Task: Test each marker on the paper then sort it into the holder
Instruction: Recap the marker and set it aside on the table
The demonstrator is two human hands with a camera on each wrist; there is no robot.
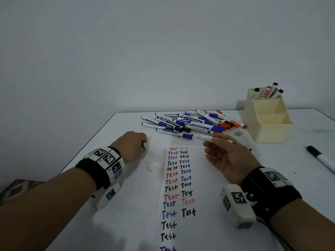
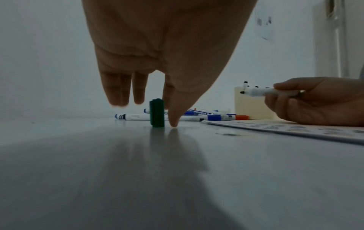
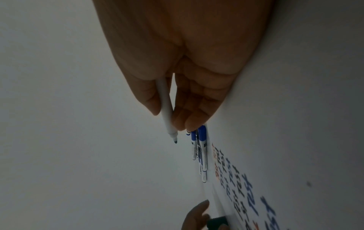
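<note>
- My forearms are bare, with no sleeves.
- On my left wrist (image 1: 101, 165) I wear a black band, ringed by white blocks printed with black square codes.
- My right wrist (image 1: 270, 189) has the same black band and coded blocks; beside that band hangs a white camera pod (image 1: 237, 207).

1. The right hand (image 3: 183, 65) holds an uncapped white marker (image 3: 166, 109), thumb and fingers (image 3: 197, 109) curled round the barrel, its dark tip bare.
2. Beyond the fingertips lie blue-capped markers (image 3: 202, 149) on the bench (image 3: 315, 109).
3. Beside them is the paper (image 3: 246, 186), covered with "Test" in black, blue and red.
4. The left hand (image 3: 195, 216) touches a dark cap (image 3: 216, 223) at the bottom edge.
</note>
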